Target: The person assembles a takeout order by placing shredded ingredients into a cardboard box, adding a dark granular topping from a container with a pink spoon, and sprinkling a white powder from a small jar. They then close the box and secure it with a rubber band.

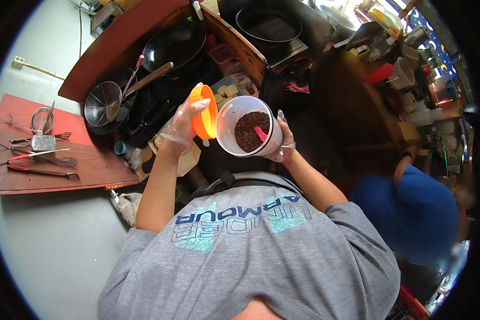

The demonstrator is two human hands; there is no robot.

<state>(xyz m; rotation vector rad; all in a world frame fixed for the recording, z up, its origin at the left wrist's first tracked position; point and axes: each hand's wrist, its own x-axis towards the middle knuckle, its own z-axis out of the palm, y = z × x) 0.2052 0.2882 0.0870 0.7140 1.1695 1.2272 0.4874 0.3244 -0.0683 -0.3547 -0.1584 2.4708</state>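
Observation:
In my gloved left hand (182, 121) is an orange screw lid (208, 113), held on edge with its hollow side toward the jar. Fingers of my gloved right hand (284, 140) wrap round the right side of a clear plastic jar (226, 124). The jar is tilted so that its open mouth faces me. Dark brown granules, like chocolate sprinkles (247, 128), lie inside it, and a pink scoop or spoon handle (260, 133) sticks out of them. Lid and jar are close together at the rim; I cannot tell whether they touch.
A wire skimmer (102, 103) and black wok (174, 47) sit at the upper left. Several utensils, among them a grater (43, 143), hang on a red-brown board (96, 169). A round pan (268, 22) stands ahead. Another person in blue (410, 213) is close on my right, beside cluttered shelves.

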